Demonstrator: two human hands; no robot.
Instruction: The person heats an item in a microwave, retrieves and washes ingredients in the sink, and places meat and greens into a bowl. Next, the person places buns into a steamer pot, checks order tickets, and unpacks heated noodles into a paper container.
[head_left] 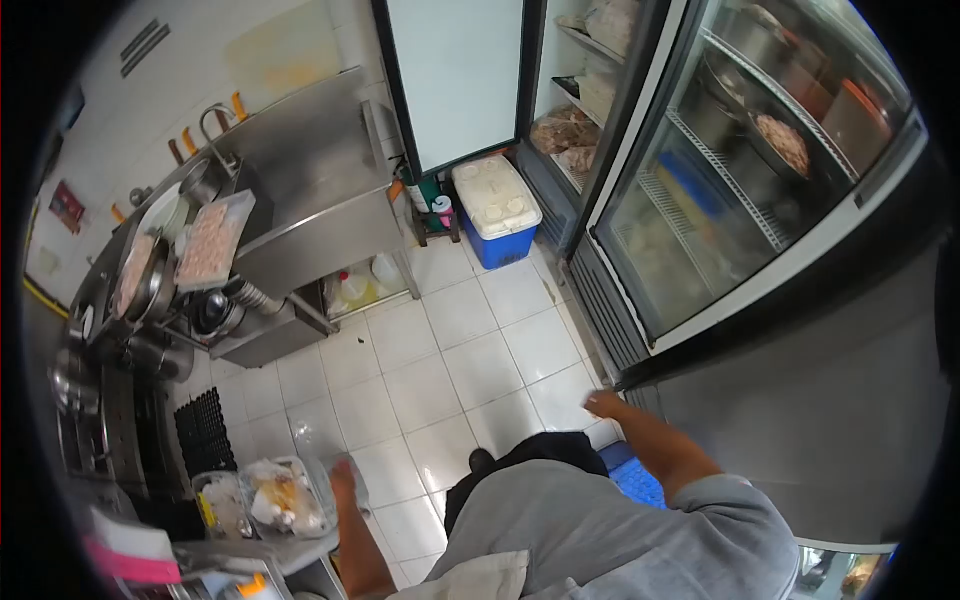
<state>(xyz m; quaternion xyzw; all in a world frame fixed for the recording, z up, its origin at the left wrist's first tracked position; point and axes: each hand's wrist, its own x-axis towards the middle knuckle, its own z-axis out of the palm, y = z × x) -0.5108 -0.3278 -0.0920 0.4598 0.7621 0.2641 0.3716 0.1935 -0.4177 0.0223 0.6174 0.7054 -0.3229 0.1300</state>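
Observation:
My left hand (343,478) hangs at the lower left, beside clear plastic tubs of packed food (285,497) on a steel counter. A transparent edge shows around this hand; its fingers are too blurred to read, and I cannot make out whether it holds anything. Out to the right, my right hand (604,404) has its fingers curled in, with nothing visible in them. It is over the floor near the base of the glass-door fridge (690,190). A blue object (640,482) lies below my right forearm.
A steel sink (310,165) stands at the upper left, with a tray of pink meat (215,240) and pots beside it. Beyond the white tiled floor (430,390) are a blue cooler with a white lid (497,210) and an open fridge door (455,80). A black mat (205,432) lies left.

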